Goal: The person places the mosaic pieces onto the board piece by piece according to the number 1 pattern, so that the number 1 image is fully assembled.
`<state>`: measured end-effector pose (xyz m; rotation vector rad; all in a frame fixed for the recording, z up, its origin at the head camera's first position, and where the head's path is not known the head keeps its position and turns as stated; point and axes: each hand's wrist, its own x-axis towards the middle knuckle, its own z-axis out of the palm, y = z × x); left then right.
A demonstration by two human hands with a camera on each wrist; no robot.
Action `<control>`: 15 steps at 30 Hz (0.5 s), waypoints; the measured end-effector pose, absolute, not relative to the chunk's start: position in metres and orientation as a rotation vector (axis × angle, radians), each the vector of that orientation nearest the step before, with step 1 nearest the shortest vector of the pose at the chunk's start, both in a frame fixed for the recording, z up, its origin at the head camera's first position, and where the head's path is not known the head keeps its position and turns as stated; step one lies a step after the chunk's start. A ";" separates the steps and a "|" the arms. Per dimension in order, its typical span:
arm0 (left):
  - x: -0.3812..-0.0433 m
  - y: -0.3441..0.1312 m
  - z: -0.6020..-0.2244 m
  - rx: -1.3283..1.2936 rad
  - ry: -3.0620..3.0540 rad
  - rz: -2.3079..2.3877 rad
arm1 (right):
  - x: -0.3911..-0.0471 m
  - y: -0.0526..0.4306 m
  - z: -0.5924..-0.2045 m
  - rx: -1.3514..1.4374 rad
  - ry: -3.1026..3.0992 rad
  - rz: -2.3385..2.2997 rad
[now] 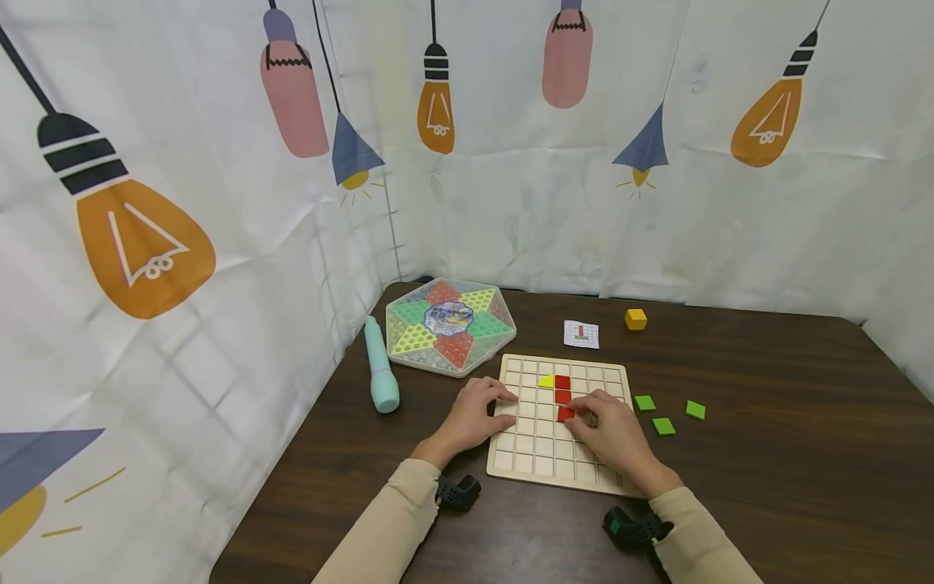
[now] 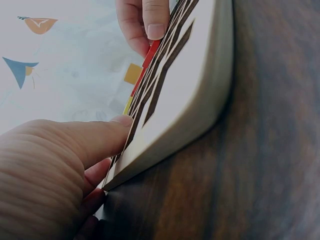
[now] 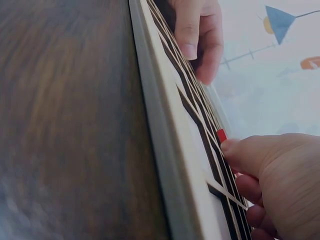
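Dark wood tabletop point(image 1: 788, 389) is carrying the gridded wooden board point(image 1: 524, 464); the left hand point(image 1: 467, 415) is resting, thumb and fingers apart, on its left edge, likely steadying it, while the right hand point(image 1: 613, 431) is pinching the lowest red square tile point(image 1: 564, 414) over the grid, seemingly for precision.

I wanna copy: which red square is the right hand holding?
The lowest red square in the head view: the right hand pinches it; the other two lie farther up.
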<state>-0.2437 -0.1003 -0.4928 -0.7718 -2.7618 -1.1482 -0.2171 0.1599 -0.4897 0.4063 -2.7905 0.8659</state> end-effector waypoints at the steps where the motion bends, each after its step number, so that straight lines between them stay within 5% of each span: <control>1: -0.244 -0.100 -0.493 -0.774 -2.759 -1.154 | -0.217 0.160 -0.490 0.405 -2.790 0.859; 15: -0.244 -0.099 -0.491 -0.763 -2.761 -1.149 | -0.218 0.159 -0.492 0.422 -2.750 0.850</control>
